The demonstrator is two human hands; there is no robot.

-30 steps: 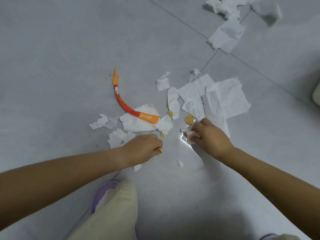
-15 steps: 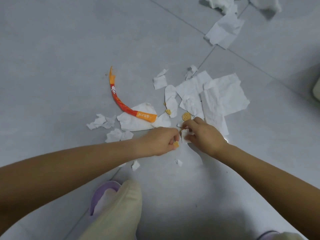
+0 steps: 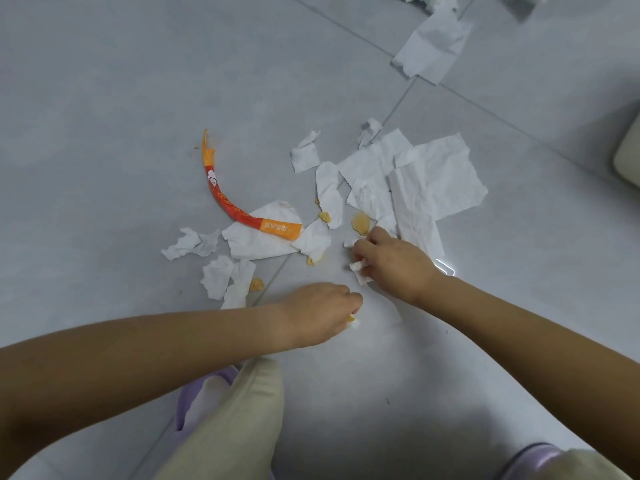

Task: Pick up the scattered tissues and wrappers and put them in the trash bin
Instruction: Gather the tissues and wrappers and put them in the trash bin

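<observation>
— While crouching over the grey floor (image 3: 104,98), working with both hands at once?
— Yes. Reaching down with the left hand (image 3: 318,313) and pinching a white shred (image 3: 355,323) plus a yellow crumb (image 3: 350,318) in curled fingertips, right at the tiles.
— And doing what with the right hand (image 3: 391,261)?
— Gripping a tissue scrap (image 3: 360,271) in curled fingers, just above the floor, right beside the near end of the big tissue sheets (image 3: 443,178).
— Seeing the rest of the litter where?
— Seeing it spread just beyond both hands. Finding an orange wrapper (image 3: 239,213) curving over a crumpled tissue (image 3: 256,239), with one end resting on it. Spotting torn pieces (image 3: 190,242) left of that, close to the left forearm. Noticing a round cracker (image 3: 361,223) just beside the right hand's fingers, and smaller crumbs (image 3: 324,216) among the tissues. Making out another folded tissue (image 3: 433,46) well apart at the far top.
— Catching anything closer in?
— Catching a beige trouser leg (image 3: 239,427) and a purple slipper (image 3: 188,400) below the left arm. Glimpsing a pale rounded edge (image 3: 628,161) at the right border, too cut off for naming.
</observation>
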